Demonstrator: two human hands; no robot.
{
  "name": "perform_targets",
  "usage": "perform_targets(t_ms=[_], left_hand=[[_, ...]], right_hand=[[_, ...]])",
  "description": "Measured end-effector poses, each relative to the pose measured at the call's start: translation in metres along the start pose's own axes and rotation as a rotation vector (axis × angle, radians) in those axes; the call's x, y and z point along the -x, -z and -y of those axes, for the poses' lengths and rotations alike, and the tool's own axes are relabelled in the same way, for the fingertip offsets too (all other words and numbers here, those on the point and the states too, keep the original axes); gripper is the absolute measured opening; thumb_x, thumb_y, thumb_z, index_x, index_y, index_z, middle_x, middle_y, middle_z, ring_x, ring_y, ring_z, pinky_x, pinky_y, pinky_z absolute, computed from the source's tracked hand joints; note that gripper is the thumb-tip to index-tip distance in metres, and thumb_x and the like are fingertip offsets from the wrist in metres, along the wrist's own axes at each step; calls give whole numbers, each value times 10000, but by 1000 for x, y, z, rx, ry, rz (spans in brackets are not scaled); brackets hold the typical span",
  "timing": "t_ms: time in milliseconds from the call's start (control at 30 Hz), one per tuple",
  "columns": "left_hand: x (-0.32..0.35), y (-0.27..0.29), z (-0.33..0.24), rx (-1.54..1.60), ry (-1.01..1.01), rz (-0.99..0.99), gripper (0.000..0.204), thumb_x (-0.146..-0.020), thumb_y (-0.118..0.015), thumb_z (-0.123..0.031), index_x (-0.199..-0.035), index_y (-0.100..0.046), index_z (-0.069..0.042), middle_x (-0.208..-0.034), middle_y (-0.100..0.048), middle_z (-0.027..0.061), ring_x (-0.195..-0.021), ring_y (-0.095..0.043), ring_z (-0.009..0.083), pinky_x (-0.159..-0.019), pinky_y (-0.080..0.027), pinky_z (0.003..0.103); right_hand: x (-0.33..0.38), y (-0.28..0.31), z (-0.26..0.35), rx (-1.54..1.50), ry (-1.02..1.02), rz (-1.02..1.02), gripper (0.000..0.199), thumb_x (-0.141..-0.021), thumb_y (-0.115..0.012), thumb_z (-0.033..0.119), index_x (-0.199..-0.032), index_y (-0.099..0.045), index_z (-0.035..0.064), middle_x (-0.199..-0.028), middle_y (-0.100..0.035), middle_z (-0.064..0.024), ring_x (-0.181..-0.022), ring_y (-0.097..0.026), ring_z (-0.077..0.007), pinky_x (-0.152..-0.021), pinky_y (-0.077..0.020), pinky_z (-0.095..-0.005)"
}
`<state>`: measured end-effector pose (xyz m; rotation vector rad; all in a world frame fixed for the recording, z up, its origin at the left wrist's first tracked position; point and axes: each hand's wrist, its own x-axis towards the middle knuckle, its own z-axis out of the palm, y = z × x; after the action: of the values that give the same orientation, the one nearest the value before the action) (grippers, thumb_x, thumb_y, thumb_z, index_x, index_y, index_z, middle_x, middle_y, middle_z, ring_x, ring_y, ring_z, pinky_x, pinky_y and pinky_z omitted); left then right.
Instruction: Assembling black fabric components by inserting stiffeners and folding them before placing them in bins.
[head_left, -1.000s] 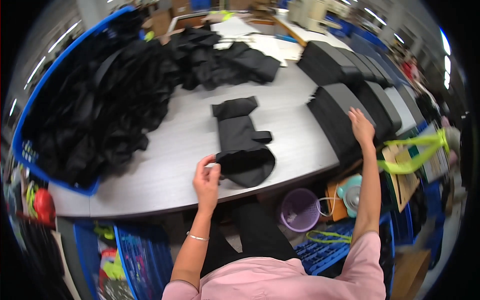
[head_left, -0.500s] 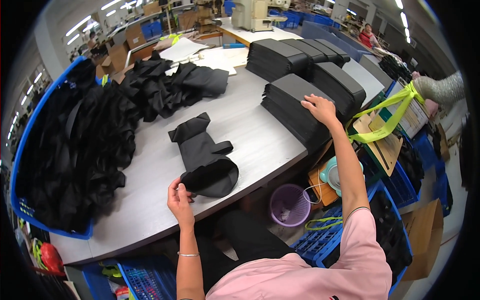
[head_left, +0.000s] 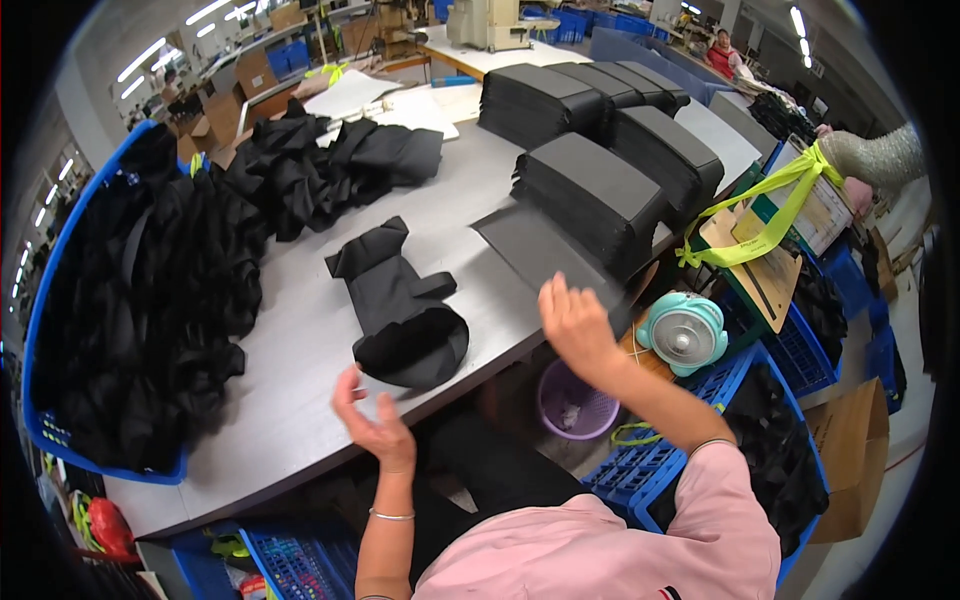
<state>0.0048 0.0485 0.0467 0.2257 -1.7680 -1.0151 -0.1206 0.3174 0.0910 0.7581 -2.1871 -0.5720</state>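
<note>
My right hand (head_left: 580, 325) is closed on the near edge of a thin, flat black panel (head_left: 535, 248). The panel is slightly blurred and lies at a slant before the nearest stack of black panels (head_left: 592, 178). At the table's front edge my left hand (head_left: 376, 425) has its fingers apart and holds nothing. Just beyond it a black fabric bag (head_left: 385, 285) lies on its side, its round mouth gaping toward me and a strap loop at its right.
A blue basket (head_left: 160, 470) heaped with black fabric pieces stands at left, and more black fabric (head_left: 300, 170) lies behind. Further panel stacks (head_left: 665, 150) fill the right back. A turquoise fan (head_left: 685, 335) and purple bin (head_left: 575, 405) are below the table's right edge.
My right hand has come off the top of the stack toward me, bringing a single panel with it. The left hand has drawn back from the bag's mouth and spread its fingers.
</note>
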Motion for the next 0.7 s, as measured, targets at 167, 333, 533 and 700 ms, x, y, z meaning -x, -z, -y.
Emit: perform_targets(t_ms=[167, 333, 533, 700], left_hand=[[62, -40, -38, 641, 635, 694, 436, -980, -596, -218, -1339, -530, 21, -1248, -612, 119, -1117, -597, 194, -950, -469, 298], [90, -72, -29, 1098, 1094, 781, 835, -954, -545, -577, -1517, -293, -14, -1539, -356, 124, -1390, -389, 227, -1111, -347, 373], [64, -52, -42, 1547, 1123, 879, 984, -801, -726, -600, -1489, -338, -15, -1522, -392, 147, -1386, -415, 292, -1107, -413, 450], [42, -18, -51, 1515, 1251, 739, 636, -830, -674, -167, -1381, -456, 65, -1246, -627, 238, -1193, -603, 333, -1060, -464, 453]], right_hand=[[25, 36, 49, -386, -124, 145, 335, -786, -620, 87, -1109, -635, -1, -965, -671, -96, -699, -620, -158, -621, -489, -271], [44, 95, 59, -752, -318, -29, 323, -825, -629, -1, -1148, -637, -9, -929, -686, -111, -728, -664, -238, -631, -523, -315], [55, 133, 75, -1328, -465, -46, 164, -920, -632, -7, -1082, -654, -16, -836, -693, -136, -659, -683, -222, -610, -520, -296], [54, 133, 87, -1534, -837, 199, 81, -893, -708, 60, -931, -650, 17, -689, -637, -73, -557, -589, -105, -523, -455, -258]])
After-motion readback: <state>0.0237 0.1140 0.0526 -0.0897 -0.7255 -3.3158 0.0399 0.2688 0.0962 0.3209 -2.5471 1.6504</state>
